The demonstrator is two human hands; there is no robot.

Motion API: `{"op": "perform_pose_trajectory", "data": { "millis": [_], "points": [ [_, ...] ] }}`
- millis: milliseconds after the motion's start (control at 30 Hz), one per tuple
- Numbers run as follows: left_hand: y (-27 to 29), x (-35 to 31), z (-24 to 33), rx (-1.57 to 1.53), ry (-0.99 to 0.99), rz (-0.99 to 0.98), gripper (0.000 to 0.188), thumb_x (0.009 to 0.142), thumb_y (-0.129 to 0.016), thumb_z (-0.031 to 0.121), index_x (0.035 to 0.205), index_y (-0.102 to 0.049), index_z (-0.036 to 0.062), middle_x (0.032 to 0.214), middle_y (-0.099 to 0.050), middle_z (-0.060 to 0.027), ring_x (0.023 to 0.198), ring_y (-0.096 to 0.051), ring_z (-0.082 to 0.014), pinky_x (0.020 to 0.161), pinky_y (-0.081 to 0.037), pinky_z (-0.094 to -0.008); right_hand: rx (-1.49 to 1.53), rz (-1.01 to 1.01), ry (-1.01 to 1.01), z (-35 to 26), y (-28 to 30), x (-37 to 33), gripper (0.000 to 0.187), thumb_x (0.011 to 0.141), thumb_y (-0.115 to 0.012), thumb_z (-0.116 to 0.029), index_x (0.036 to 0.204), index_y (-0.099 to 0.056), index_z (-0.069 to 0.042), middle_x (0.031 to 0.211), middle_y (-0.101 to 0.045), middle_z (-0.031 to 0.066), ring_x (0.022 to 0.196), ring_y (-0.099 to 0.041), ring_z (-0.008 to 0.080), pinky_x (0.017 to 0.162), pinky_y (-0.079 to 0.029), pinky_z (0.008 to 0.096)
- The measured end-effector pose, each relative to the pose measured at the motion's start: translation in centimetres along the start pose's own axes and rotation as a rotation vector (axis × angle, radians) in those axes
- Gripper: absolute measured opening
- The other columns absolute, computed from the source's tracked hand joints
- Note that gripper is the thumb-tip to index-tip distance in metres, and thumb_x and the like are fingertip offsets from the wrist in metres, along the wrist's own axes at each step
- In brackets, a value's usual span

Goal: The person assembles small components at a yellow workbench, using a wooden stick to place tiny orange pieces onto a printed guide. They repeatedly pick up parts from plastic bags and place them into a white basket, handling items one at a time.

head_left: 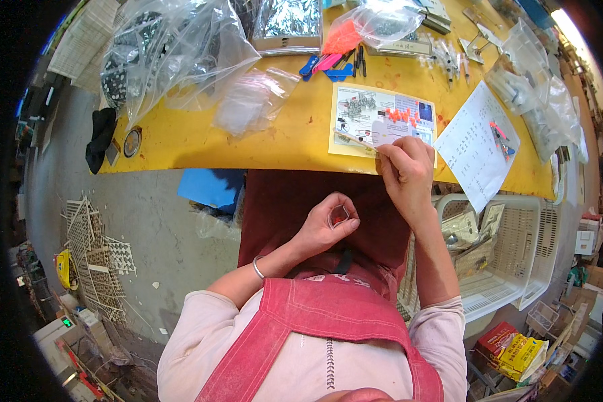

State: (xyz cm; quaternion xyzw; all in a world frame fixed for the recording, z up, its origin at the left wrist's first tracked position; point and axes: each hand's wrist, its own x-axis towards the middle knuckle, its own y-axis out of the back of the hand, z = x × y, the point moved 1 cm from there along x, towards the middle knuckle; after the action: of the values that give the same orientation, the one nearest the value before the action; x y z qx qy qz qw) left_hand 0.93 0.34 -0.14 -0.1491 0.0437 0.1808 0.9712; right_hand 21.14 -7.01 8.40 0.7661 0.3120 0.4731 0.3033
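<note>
My right hand (409,164) is closed at the near edge of the yellow table, pinching a thin pale stick (356,139) that slants to the left over a printed card (383,94). On that card lie a cluster of small orange pieces (402,116) and a heap of small clear or metallic pieces (359,105). My left hand (321,224), a metal bangle on its wrist, is held above my lap. Its fingers curl round what looks like a small clear bag (338,214) with something red inside; the rest is hidden by the fingers.
Left on the yellow table (181,144) are flat clear bags (248,100), a large plastic bag (181,60) and a round metal-rimmed object (132,142). Blue, pink and black tools (338,65) lie behind the card. A written sheet (479,144) overhangs at right, above white plastic baskets (499,281).
</note>
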Motion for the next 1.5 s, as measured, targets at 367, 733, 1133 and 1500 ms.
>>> {"op": "perform_pose_trajectory", "data": {
  "millis": [367,733,1133,1500],
  "points": [
    [0.1,0.0,0.1,0.127,0.009,0.003,0.023,0.098,-0.073,0.015,0.110,-0.057,0.0035,0.098,-0.061,-0.0010,0.084,-0.056,-0.0070,0.076,-0.049,-0.0248,0.014,0.026,0.002,0.2,-0.3,-0.1,0.018,0.077,-0.077,-0.003,0.093,-0.073,-0.008,0.086,-0.062,0.0062,0.084,-0.060,0.0276,0.081,-0.043,0.0411],
    [0.2,0.0,-0.7,-0.023,0.025,-0.020,0.025,0.098,-0.073,0.014,0.114,-0.056,0.0047,0.105,-0.062,-0.0020,0.093,-0.057,-0.0083,0.082,-0.048,-0.0262,-0.037,0.092,-0.049,0.8,0.3,0.3,0.015,0.079,-0.078,-0.004,0.093,-0.073,-0.006,0.086,-0.063,0.0068,0.086,-0.062,0.0281,0.082,-0.043,0.0419],
    [0.1,0.0,-0.3,-0.004,0.006,0.007,0.023,0.098,-0.074,0.015,0.110,-0.058,0.0038,0.099,-0.060,-0.0011,0.087,-0.056,-0.0076,0.079,-0.049,-0.0253,-0.048,0.087,-0.079,1.2,-0.2,0.8,0.010,0.082,-0.077,-0.006,0.091,-0.073,-0.006,0.086,-0.063,0.0075,0.087,-0.062,0.0285,0.082,-0.042,0.0424],
    [0.2,0.0,-0.2,0.010,0.008,0.016,0.023,0.097,-0.074,0.015,0.109,-0.058,0.0037,0.099,-0.060,-0.0009,0.086,-0.056,-0.0073,0.079,-0.049,-0.0252,-0.058,0.063,-0.066,1.1,-0.4,1.3,0.011,0.083,-0.077,-0.003,0.093,-0.074,-0.004,0.086,-0.064,0.0078,0.087,-0.064,0.0274,0.082,-0.042,0.0394]
  ]
}}
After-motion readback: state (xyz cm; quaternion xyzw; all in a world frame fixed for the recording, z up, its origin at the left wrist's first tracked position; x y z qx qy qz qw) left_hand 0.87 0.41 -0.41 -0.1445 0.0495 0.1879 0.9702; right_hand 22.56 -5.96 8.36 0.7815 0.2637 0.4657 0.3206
